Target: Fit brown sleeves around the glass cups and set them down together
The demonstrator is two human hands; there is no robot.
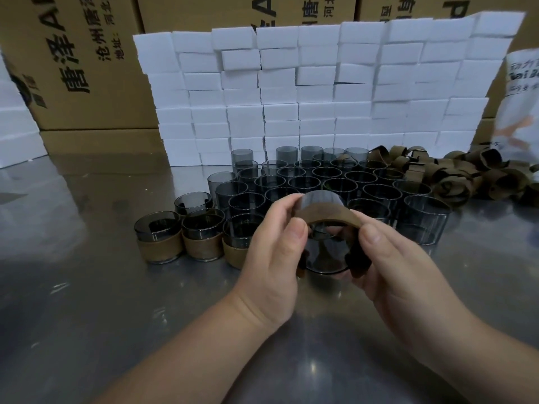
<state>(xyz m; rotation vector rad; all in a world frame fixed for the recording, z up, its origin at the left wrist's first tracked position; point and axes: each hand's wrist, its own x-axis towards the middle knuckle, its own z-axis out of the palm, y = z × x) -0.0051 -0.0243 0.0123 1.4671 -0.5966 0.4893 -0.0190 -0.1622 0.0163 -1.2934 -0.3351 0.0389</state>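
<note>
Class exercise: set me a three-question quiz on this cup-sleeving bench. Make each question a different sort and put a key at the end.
1. True or false: the loose brown sleeves lie to the left of the bare glass cups.
2. What is stacked behind the cups? A. white foam blocks B. metal tins C. folded towels
3. Short answer: which hands grip the cup being sleeved?

Key: 1 false, they lie to the right; 2 A; 3 both, left hand and right hand.
</note>
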